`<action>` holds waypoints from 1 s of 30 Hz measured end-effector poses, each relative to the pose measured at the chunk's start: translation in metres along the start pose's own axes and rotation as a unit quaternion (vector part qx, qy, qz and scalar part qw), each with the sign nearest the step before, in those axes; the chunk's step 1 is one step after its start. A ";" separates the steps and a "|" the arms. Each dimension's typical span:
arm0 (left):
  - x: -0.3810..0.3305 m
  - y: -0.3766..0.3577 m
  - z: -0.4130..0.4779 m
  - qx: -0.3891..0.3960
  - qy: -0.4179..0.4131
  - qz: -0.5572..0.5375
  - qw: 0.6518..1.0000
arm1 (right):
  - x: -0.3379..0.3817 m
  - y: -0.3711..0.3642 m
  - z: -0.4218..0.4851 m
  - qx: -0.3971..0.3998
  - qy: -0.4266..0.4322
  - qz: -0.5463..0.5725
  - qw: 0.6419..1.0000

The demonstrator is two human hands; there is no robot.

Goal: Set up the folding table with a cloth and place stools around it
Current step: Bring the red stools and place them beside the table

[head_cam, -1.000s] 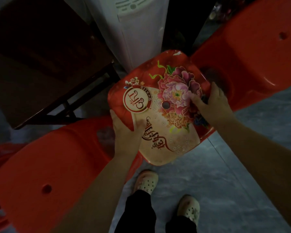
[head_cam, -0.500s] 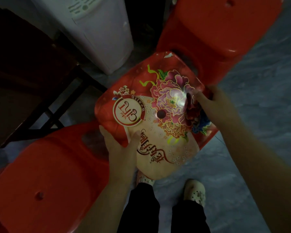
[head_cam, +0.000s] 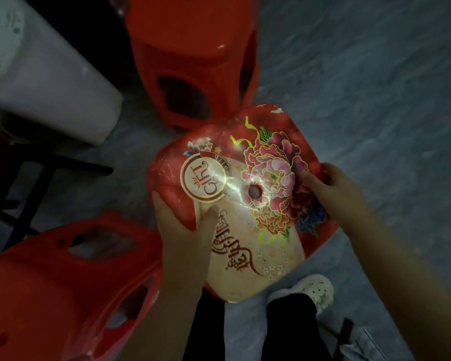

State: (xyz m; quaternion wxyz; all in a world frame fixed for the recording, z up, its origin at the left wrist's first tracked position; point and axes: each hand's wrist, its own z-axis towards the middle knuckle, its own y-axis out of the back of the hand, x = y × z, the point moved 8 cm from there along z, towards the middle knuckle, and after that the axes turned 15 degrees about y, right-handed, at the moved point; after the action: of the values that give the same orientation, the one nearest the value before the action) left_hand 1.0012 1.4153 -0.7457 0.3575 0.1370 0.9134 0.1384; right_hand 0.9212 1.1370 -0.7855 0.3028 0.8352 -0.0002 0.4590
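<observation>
A red plastic stool with a flower-printed seat (head_cam: 242, 204) is held up in front of me, seat towards the camera. My left hand (head_cam: 182, 230) grips its near left edge, thumb on the printed top. My right hand (head_cam: 331, 188) grips the right edge, thumb on the pink flower. A plain red stool (head_cam: 193, 61) stands on the floor beyond it. Another red stool (head_cam: 63, 295) sits at the lower left, touching my left forearm.
A white appliance (head_cam: 44, 71) stands at the upper left, with a dark table's legs (head_cam: 37, 183) below it. Grey marbled floor (head_cam: 375, 87) spreads to the right. My feet in pale clogs (head_cam: 310, 290) are under the held stool. Something pale lies at the bottom right (head_cam: 359, 342).
The printed stool has come away from between the two plain red stools and moved right and towards me, both hands still gripping it. The view has swung rightward over the floor.
</observation>
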 end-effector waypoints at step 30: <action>0.195 -0.567 -0.370 0.494 -0.034 0.381 0.781 | -0.457 0.490 -0.339 -0.381 -0.223 0.078 0.894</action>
State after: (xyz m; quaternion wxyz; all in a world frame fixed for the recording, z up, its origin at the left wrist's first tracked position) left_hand 0.5216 0.9021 -0.8035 0.1896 0.6360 0.7176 -0.2112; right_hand 0.2605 0.7815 -0.7547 0.5530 0.7337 -0.3077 0.2473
